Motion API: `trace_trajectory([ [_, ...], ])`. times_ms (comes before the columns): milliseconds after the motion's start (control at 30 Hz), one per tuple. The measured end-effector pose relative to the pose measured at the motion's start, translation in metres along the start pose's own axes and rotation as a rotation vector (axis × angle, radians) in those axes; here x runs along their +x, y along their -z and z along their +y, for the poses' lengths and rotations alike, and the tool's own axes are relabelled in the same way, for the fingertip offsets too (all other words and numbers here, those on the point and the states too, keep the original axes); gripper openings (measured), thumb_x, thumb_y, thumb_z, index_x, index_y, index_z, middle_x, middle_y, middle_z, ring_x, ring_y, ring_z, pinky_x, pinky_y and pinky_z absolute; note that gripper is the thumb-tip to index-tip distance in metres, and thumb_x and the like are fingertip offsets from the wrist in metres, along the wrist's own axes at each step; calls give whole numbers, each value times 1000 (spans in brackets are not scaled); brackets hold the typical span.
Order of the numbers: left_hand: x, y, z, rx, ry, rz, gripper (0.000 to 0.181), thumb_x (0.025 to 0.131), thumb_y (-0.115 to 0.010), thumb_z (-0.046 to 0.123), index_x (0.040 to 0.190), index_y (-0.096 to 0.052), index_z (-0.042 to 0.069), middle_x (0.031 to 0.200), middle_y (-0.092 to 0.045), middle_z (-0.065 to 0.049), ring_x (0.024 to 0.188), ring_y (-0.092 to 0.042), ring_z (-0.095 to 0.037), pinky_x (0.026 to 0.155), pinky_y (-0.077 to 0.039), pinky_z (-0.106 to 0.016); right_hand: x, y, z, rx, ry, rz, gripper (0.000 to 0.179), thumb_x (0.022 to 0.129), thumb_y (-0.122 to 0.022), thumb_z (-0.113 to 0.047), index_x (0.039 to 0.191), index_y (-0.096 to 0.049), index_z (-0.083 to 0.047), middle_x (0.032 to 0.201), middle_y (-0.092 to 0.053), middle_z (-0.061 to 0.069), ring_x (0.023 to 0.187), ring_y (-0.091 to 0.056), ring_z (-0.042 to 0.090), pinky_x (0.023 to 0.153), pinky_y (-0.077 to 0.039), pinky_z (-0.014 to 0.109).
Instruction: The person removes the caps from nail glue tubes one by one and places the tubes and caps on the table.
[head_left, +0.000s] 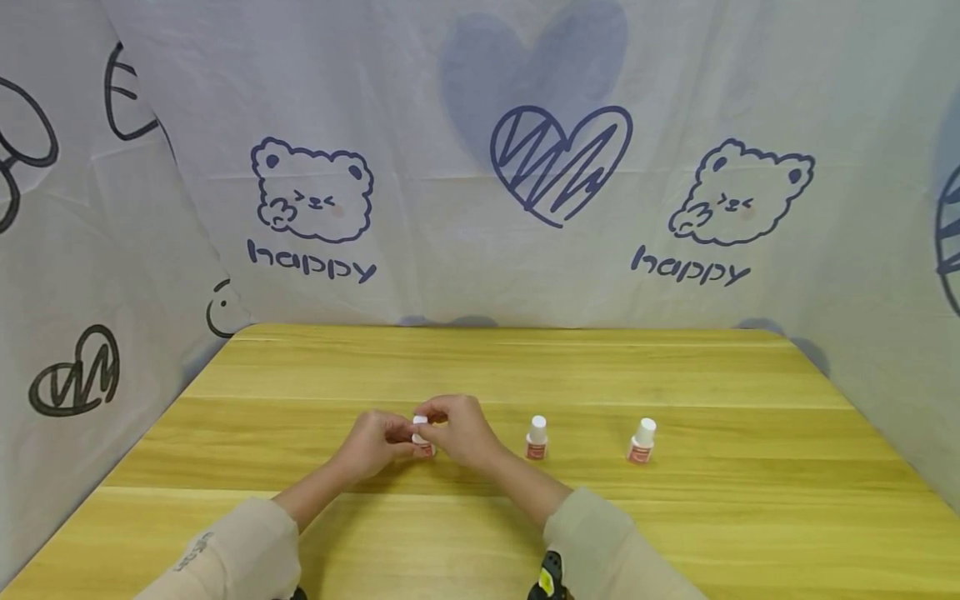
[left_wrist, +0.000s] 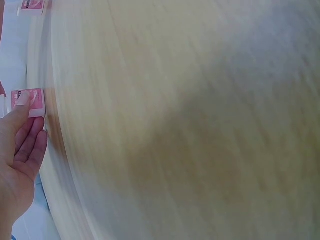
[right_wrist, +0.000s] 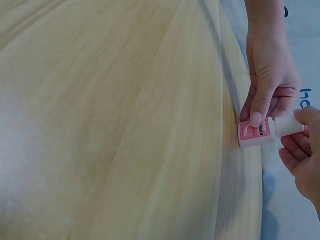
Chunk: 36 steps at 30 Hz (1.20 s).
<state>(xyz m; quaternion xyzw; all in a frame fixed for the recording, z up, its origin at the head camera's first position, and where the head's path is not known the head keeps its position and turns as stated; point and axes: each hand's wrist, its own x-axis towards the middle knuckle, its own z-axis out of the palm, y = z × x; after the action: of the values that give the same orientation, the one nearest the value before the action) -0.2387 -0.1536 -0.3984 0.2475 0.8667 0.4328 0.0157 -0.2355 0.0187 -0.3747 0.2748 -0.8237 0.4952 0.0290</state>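
Note:
A small bottle (right_wrist: 255, 134) with a pink label and a white cap (right_wrist: 289, 126) stands upright on the table, left of the middle in the head view. My left hand (head_left: 372, 447) grips its body, the thumb lying over the label and the fingers behind. From the other side my right hand (head_left: 463, 433) pinches the cap between thumb and fingers. In the left wrist view the left hand (left_wrist: 20, 160) shows at the left edge with the labelled bottle body (left_wrist: 37, 102). Fingers partly hide the bottle in the head view.
Two similar white-capped bottles stand upright to the right, a nearer one (head_left: 536, 439) and a farther one (head_left: 641, 442). The wood-grain table (head_left: 480, 367) ends at a pale cloth backdrop (head_left: 450, 250) printed with bears and hearts.

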Motion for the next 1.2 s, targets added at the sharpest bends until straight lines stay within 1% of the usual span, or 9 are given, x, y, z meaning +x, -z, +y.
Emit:
trace_trajectory([
  [133,0,0,1,-4,-10,1,14,80,-69,3,91,-71,-5,84,-72,-17,76,-70,-22,65,-56,-22,0,-1,1,-3,17,15,14,86,-63,-2,94,-68,9,92,-70,17,88,-66,27,79,-55,35],
  [300,0,0,1,-3,-10,4,13,80,-69,2,91,-71,-6,84,-72,-17,76,-71,-22,64,-55,-21,-1,-4,3,-12,19,72,14,82,-69,-6,90,-69,5,89,-71,14,85,-67,25,76,-56,33],
  [433,0,-1,1,-4,-10,2,13,80,-68,0,91,-71,-6,84,-72,-17,76,-71,-23,64,-55,-20,-1,-5,4,-18,-1,109,13,79,-73,-10,85,-69,1,85,-71,12,80,-66,20,70,-54,23],
  [533,0,-1,1,-2,-11,1,13,80,-68,0,91,-71,-6,84,-72,-17,76,-71,-23,64,-55,-20,-1,-5,3,-17,-7,114,12,79,-74,-11,82,-69,0,81,-71,11,75,-64,17,65,-50,16],
  [667,0,-1,-1,-3,-18,2,14,80,-69,2,91,-71,-6,84,-72,-17,76,-70,-22,64,-54,-19,-1,-4,2,-26,0,115,11,79,-73,-9,80,-70,1,79,-71,11,72,-64,17,61,-47,13],
  [767,0,-1,-2,-11,-22,-3,15,80,-69,3,92,-71,-6,84,-72,-16,76,-70,-21,63,-54,-18,-1,-4,1,-43,5,112,10,79,-73,-9,80,-70,1,79,-71,11,73,-66,18,62,-49,14],
  [967,0,0,-1,-37,-14,-17,16,81,-68,4,93,-71,-6,84,-72,-16,76,-70,-20,63,-54,-18,0,-3,-1,-55,2,96,11,80,-72,-9,82,-71,1,79,-71,11,78,-67,20,71,-56,29],
  [1033,0,0,0,-46,-9,-20,16,81,-68,4,93,-71,-6,84,-72,-16,77,-70,-20,63,-54,-18,0,-2,-1,-59,4,86,11,81,-71,-9,82,-71,2,80,-71,11,78,-67,21,72,-56,30],
  [1200,0,0,0,-48,-10,-23,16,82,-68,4,93,-71,-7,85,-72,-16,78,-70,-21,64,-55,-20,1,0,0,-72,-7,46,11,83,-68,-8,87,-71,2,84,-71,12,82,-67,22,74,-55,28],
])
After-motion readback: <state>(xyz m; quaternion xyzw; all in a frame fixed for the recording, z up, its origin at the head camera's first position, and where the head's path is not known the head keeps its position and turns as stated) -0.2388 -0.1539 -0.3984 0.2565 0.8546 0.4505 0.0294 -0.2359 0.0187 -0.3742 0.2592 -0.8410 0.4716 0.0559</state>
